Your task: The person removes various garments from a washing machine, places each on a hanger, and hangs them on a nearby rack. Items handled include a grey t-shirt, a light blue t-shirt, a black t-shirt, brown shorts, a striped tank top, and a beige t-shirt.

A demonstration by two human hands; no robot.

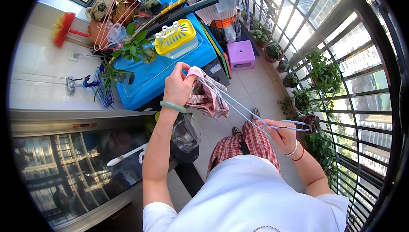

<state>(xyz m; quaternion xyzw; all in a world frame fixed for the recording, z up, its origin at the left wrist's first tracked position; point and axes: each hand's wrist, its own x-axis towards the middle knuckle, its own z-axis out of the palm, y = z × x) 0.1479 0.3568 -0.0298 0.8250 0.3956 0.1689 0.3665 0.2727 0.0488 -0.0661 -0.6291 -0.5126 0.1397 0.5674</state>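
Observation:
My left hand (178, 85) is raised ahead of me, its fingers pinching the pale pink upper edge of a pink patterned garment (211, 105). The rest of the cloth hangs bunched below that hand. My right hand (281, 137) is closed around a light blue clothes hanger (234, 100) near its hook, which points off to the right. The hanger's far end meets the garment's edge beside my left fingers; whether it sits inside the cloth or only against it, I cannot tell.
Ahead, a blue-covered surface (170, 75) carries a yellow basket (174, 36) and plants. Several blue hangers (102, 88) hang at the left wall. A purple stool (241, 55) stands farther off. Potted plants (322, 72) line the barred railing on the right. A glass-topped unit (81, 164) is at my left.

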